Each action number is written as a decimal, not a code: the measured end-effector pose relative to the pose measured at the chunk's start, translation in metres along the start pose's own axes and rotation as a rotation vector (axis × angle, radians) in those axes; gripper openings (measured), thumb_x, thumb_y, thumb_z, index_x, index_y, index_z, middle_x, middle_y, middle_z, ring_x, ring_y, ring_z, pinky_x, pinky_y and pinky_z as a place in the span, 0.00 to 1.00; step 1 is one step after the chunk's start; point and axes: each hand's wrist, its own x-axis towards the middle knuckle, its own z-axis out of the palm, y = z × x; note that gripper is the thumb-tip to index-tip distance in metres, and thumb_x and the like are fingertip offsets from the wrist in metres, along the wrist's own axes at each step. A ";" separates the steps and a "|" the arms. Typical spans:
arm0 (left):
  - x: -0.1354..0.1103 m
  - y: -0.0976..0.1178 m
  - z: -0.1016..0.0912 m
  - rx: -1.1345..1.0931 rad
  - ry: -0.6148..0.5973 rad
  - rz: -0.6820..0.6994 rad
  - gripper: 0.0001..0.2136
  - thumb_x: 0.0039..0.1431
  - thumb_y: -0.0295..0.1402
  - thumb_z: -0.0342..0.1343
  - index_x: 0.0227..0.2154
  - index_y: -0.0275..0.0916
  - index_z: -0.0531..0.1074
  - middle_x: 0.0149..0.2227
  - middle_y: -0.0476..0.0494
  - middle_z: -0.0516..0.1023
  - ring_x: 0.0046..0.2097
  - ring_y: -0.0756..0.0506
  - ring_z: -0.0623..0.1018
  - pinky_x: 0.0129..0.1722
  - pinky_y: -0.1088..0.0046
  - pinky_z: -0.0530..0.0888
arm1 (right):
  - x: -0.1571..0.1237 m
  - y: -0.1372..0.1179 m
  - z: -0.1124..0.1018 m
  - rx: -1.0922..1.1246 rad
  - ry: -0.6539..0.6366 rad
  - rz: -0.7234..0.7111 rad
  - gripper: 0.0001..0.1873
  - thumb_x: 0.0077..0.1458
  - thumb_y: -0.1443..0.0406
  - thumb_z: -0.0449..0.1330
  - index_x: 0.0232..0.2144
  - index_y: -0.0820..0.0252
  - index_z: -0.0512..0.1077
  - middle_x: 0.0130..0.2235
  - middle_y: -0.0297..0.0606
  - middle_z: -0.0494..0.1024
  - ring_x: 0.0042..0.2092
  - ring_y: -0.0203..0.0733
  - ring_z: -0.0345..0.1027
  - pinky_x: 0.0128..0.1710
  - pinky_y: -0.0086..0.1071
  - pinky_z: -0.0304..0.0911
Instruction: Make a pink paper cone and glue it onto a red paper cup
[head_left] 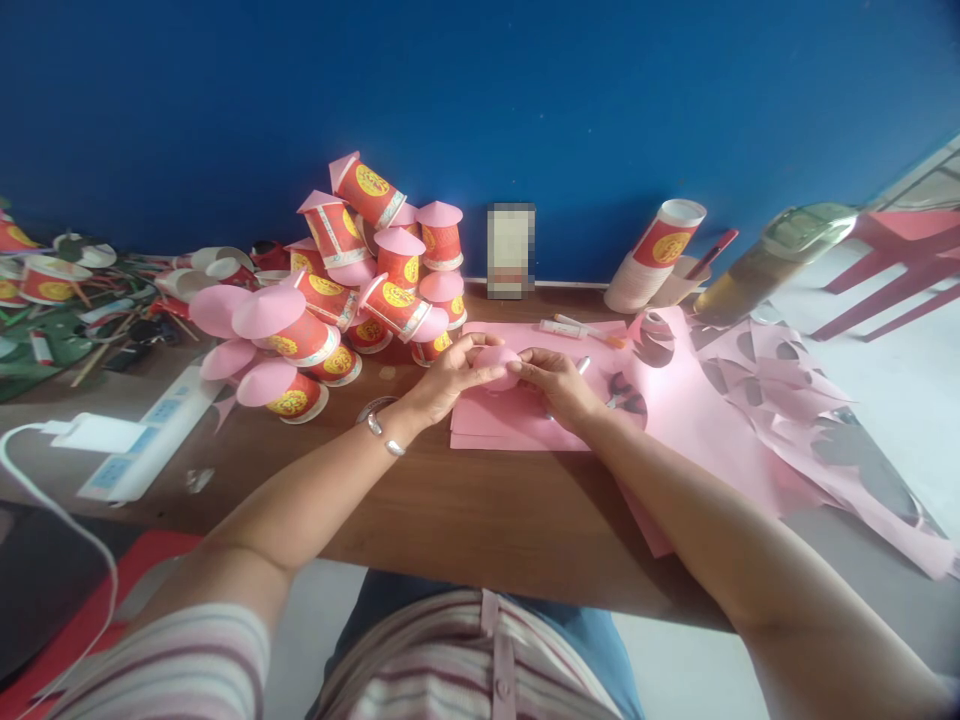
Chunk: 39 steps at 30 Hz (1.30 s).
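Fingers (481, 378) pinching pink paper (498, 356), sheets (499, 428) beneath

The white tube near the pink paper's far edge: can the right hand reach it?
Probably yes: the white tube lies just beyond the right hand, uncovered, though that hand holds a pink paper piece.

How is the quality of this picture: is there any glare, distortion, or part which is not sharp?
Head view: the bottle appears leaning and stretched, probably wide-angle distortion; head view: bright glints on the bracelet; head view: a rectangular object before the blue wall is pixelated; head view: fine detail is soft on the pink paper piece held by the left hand and right hand.
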 end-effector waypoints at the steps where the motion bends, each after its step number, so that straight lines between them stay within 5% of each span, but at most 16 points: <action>1: 0.001 0.000 0.000 -0.018 0.008 -0.004 0.24 0.49 0.38 0.73 0.47 0.39 0.72 0.41 0.46 0.81 0.38 0.48 0.79 0.40 0.71 0.73 | 0.000 0.000 0.000 0.002 0.002 0.008 0.23 0.40 0.49 0.77 0.26 0.59 0.74 0.24 0.27 0.70 0.28 0.32 0.58 0.30 0.30 0.50; 10: 0.003 -0.001 0.000 -0.043 0.072 0.012 0.19 0.47 0.38 0.73 0.37 0.36 0.74 0.33 0.48 0.80 0.34 0.50 0.76 0.38 0.73 0.70 | -0.002 -0.003 0.000 -0.068 -0.006 0.040 0.26 0.40 0.46 0.75 0.25 0.60 0.73 0.24 0.29 0.69 0.27 0.32 0.55 0.28 0.31 0.46; 29: 0.004 -0.004 -0.001 0.055 0.062 0.053 0.17 0.50 0.40 0.72 0.37 0.36 0.75 0.35 0.49 0.79 0.37 0.51 0.75 0.40 0.73 0.69 | -0.004 -0.008 0.001 -0.220 -0.032 0.074 0.28 0.39 0.43 0.74 0.25 0.60 0.72 0.23 0.28 0.68 0.26 0.31 0.51 0.26 0.32 0.41; 39: 0.005 -0.003 -0.002 -0.068 0.120 0.005 0.18 0.47 0.38 0.74 0.38 0.37 0.75 0.33 0.50 0.79 0.33 0.51 0.75 0.37 0.73 0.69 | -0.006 -0.013 0.000 -0.190 -0.039 0.043 0.28 0.41 0.43 0.73 0.24 0.59 0.72 0.24 0.29 0.67 0.25 0.32 0.51 0.25 0.32 0.42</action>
